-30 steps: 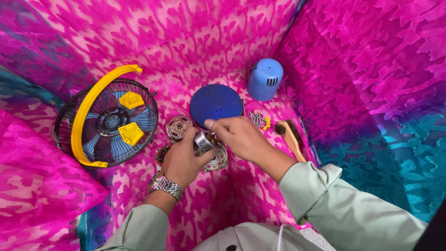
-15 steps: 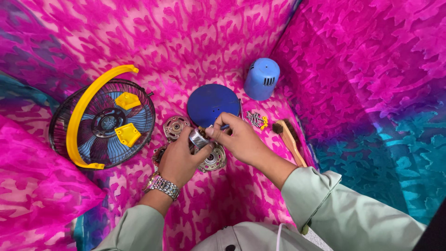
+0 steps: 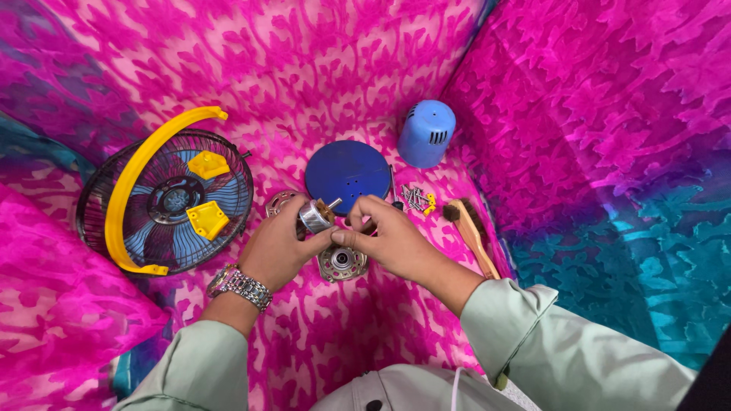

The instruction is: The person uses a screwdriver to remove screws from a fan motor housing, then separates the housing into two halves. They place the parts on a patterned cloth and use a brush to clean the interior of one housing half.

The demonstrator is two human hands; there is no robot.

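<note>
Fan already stripped, both hands, left hand [image 3: 280, 245] and right hand [image 3: 388, 242], close their fingers on the motor rotor [image 3: 315, 216] above the pink cloth [image 3: 320, 358], bearing plate [image 3: 343, 262] unfitted beneath.

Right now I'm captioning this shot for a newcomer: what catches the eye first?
The vivid pink patterned cloth fills the frame. At centre, the left hand holds a small silver motor rotor, which the right hand touches. At left lies a black fan cage with blue blades under a yellow curved bracket.
</note>
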